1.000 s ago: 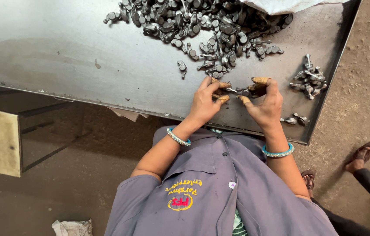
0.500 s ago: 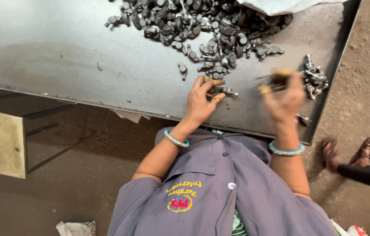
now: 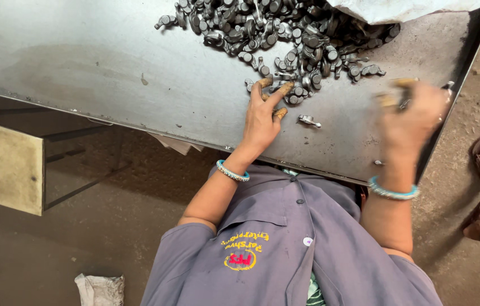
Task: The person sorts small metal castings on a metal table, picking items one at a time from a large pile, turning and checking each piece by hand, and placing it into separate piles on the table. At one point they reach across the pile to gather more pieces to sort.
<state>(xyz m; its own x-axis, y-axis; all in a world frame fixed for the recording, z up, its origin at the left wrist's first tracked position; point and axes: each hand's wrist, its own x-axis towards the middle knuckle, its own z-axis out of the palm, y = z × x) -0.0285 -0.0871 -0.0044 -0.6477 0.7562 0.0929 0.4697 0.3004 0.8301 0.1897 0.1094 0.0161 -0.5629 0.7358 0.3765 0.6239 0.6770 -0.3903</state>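
Left hand (image 3: 262,116) reaching, fingers spread, touching the parts pile (image 3: 285,34) edge. Right hand (image 3: 412,116) blurring near the table (image 3: 81,62) right rim; grip unclear. Bare metal lying open leftward.

Table (image 3: 109,73): sheet metal, dull grey, smooth with faint smears and small specks; its near edge shows a thin bright line. Parts (image 3: 285,28): dark metal, heaped at the far edge, semi-glossy, with light glints on rounded heads. One part (image 3: 309,120) lying apart near the near edge: brighter, polished metal. Sack (image 3: 398,8) at the far right corner: woven, matt, off-white. Left hand (image 3: 262,116): fingertips capped in tan, matt rubbery covers. Right hand (image 3: 412,116): blurred, similar tan covers. Bangles (image 3: 232,171): glossy, pale blue. Shirt (image 3: 285,249): matt grey-violet cloth with plastic buttons. Floor (image 3: 81,249): rough, matt brown.
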